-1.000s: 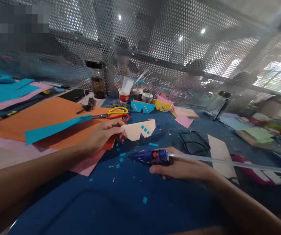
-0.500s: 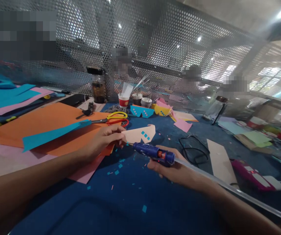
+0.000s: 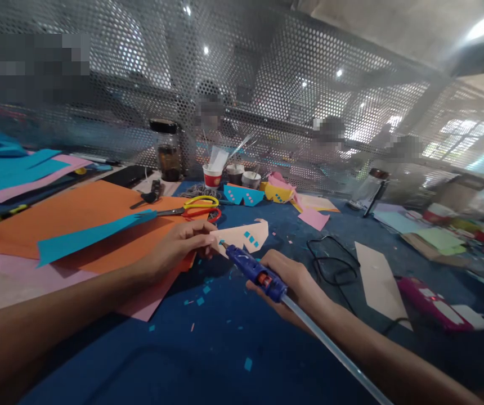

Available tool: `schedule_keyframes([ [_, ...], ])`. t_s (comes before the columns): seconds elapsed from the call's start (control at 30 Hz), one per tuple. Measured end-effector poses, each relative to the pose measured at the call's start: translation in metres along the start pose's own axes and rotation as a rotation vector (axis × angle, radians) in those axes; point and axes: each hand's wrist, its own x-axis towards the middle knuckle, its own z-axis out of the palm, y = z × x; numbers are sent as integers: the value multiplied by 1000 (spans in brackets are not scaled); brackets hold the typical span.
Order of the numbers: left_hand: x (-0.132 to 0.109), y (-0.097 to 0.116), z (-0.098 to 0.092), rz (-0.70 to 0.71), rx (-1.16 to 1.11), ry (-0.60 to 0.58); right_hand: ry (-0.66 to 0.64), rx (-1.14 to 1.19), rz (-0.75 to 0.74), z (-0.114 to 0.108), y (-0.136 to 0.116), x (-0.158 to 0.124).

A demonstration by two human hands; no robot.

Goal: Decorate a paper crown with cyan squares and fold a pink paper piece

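Note:
Between thumb and fingers, my left hand (image 3: 187, 243) pinches the left end of a pale peach paper cutout (image 3: 234, 233), shaped like a glasses mask. Small blue paper squares (image 3: 251, 239) sit in a row on its right half, and another blue bit shows near my left thumb. My right hand (image 3: 290, 281) is closed around a blue hot glue gun (image 3: 254, 270), with a long clear glue stick (image 3: 330, 343) trailing from its back. The gun's nozzle meets the left half of the cutout, by the blue bit; whether it touches is hard to tell.
Orange sheets (image 3: 94, 214), a blue strip (image 3: 98, 236) and scissors (image 3: 200, 208) lie left. Behind stand a jar (image 3: 169, 152), paper cups (image 3: 212, 175) and blue (image 3: 243, 195) and yellow (image 3: 278, 194) cutouts. A black cable (image 3: 332, 264) and magenta power strip (image 3: 431, 304) lie right.
My right hand has turned the glue gun so its nozzle points up and left onto the cutout's left half. The trailing glue stick now slants more steeply. My left hand keeps its pinch.

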Motion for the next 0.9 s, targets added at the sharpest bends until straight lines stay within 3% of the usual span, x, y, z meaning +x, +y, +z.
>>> schedule_keyframes([
  [0.37, -2, 2, 1, -7, -13, -2, -130, -179, -42, -14, -12, 2],
  [0.9, -2, 2, 5, -5, -19, 27, -133, -325, -87, -12, -13, 3],
])
